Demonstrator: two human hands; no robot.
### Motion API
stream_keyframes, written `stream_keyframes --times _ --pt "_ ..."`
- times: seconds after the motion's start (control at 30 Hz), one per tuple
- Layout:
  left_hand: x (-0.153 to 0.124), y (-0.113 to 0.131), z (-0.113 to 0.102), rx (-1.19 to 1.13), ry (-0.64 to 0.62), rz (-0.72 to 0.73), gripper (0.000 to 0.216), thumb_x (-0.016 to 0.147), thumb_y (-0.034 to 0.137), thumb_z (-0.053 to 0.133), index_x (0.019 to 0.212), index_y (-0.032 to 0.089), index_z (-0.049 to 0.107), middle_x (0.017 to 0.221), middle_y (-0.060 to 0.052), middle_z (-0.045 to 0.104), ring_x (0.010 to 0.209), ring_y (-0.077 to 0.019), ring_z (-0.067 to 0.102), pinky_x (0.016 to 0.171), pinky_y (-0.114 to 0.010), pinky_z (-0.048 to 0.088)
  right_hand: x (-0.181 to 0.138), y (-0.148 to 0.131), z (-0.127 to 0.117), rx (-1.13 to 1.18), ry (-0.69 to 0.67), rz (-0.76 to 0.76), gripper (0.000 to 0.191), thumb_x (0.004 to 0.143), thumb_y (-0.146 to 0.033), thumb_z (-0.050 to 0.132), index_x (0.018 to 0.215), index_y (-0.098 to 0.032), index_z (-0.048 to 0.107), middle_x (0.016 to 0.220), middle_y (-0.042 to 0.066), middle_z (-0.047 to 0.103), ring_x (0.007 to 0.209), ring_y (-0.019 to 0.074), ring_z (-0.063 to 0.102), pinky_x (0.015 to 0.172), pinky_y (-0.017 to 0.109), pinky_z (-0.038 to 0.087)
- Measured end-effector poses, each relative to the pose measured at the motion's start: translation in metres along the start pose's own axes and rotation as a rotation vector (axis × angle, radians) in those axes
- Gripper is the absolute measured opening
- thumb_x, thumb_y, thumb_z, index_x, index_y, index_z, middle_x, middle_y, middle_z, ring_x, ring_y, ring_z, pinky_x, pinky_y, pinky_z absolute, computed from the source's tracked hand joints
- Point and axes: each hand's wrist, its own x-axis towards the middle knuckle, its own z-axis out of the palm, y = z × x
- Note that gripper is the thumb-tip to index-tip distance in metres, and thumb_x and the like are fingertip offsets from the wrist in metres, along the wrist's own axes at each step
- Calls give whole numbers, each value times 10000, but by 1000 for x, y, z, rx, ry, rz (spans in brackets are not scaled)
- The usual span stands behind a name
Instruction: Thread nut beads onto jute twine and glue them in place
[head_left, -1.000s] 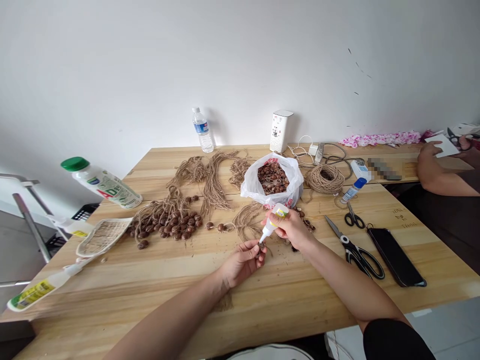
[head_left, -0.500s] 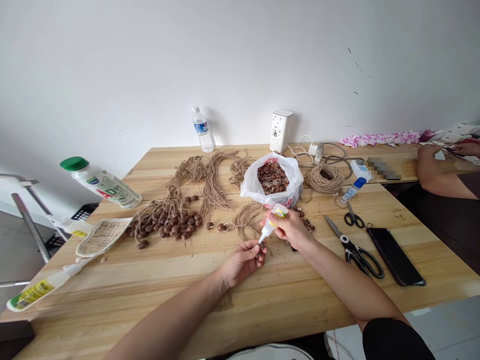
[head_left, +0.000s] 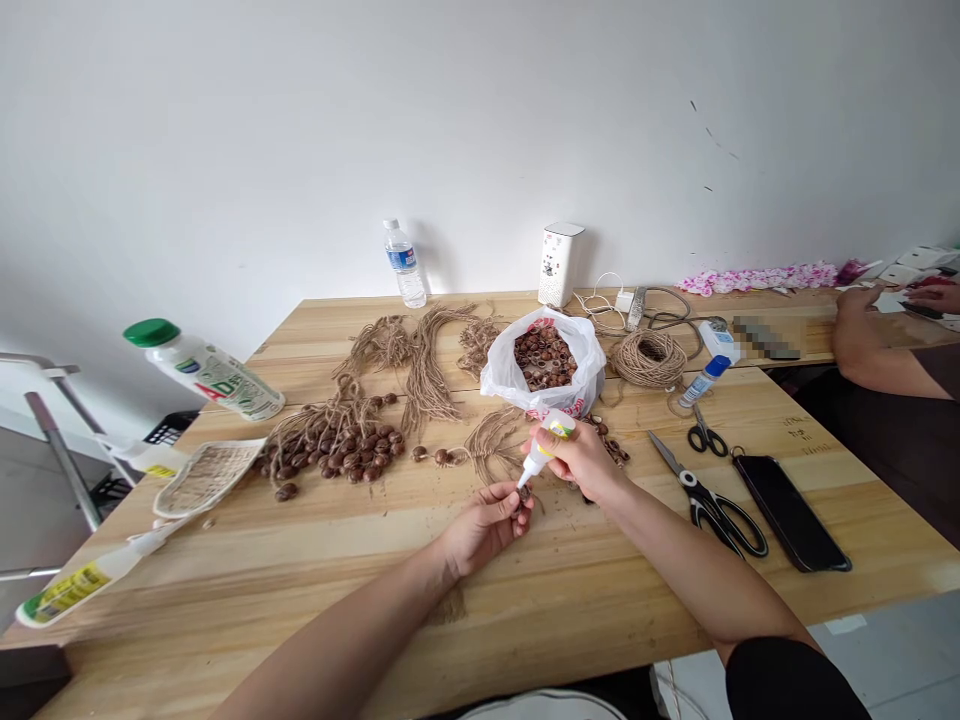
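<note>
My right hand (head_left: 583,460) is wrapped round a small white glue bottle (head_left: 545,446), nozzle tilted down and to the left. The nozzle tip touches a small brown nut shell (head_left: 523,493) pinched in the fingers of my left hand (head_left: 486,525). Both hands hover just above the wooden table (head_left: 570,610), near its middle. Behind them a white plastic bag (head_left: 544,365) full of brown shells stands open. A bundle of jute cord pieces (head_left: 491,440) lies just beyond my hands.
A pile of shells on cords (head_left: 334,445) lies left. Large scissors (head_left: 709,495), small scissors (head_left: 703,436) and a black phone (head_left: 790,512) lie right. A twine ball (head_left: 650,358), water bottle (head_left: 403,262) and white box (head_left: 561,262) stand behind. Another person's arm (head_left: 874,340) rests far right.
My hands have stayed in place with the nozzle on the shell. The other person's hand at the far right put down the white card and shifted.
</note>
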Motion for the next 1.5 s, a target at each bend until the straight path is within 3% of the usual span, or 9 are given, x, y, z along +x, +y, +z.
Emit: stream_keyframes --times 0.47,0.6,0.73,0.9,1.03,1.23,1.5 --pt "1 -1 -3 8 -9 -1 117 698 181 722 773 106 673 762 -61 630 602 -88 509 568 -225 384 -2 2 0 -69 5 -60 295 728 -420 672 815 -149 594 685 15 649 340 24 323 325 186 197" --pt "1 -1 -2 -2 -11 -1 107 708 171 712 783 105 677 750 -61 633 600 -92 504 566 -228 378 -6 2 0 -221 -50 -155 261 755 -391 659 864 -160 605 700 7 640 405 53 413 377 194 307" --pt "1 -1 -3 -15 -9 0 95 716 169 703 781 102 680 754 -58 642 607 -90 509 576 -226 385 -13 -4 1 -409 -128 -269 347 714 -353 708 976 -155 595 812 47 664 680 150 602 597 245 474" --pt "2 -2 -6 -17 -10 -11 72 711 183 713 762 139 690 756 -42 649 607 -83 523 578 -213 397 -18 -15 2 -691 -142 -524 330 689 -378 727 892 -145 608 809 58 630 684 159 571 624 269 462" --pt "3 -2 -6 -6 -14 -6 73 721 179 703 787 149 697 759 -34 654 607 -81 527 575 -209 401 -19 -19 1 -662 -97 -673 326 691 -371 727 882 -139 601 828 76 628 751 186 587 711 303 469" --pt "3 -3 -7 7 -20 7 68 713 187 714 755 138 691 709 -23 634 601 -75 525 573 -199 397 -18 -15 4 -695 -147 -609 293 699 -365 715 858 -148 599 790 58 626 691 167 576 640 274 462" --pt "2 -3 -7 5 5 4 31 732 159 689 758 145 697 746 -44 652 592 -89 525 564 -223 391 -19 -17 4 -671 -95 -527 326 675 -408 734 843 -158 609 743 40 612 651 161 546 613 270 443"
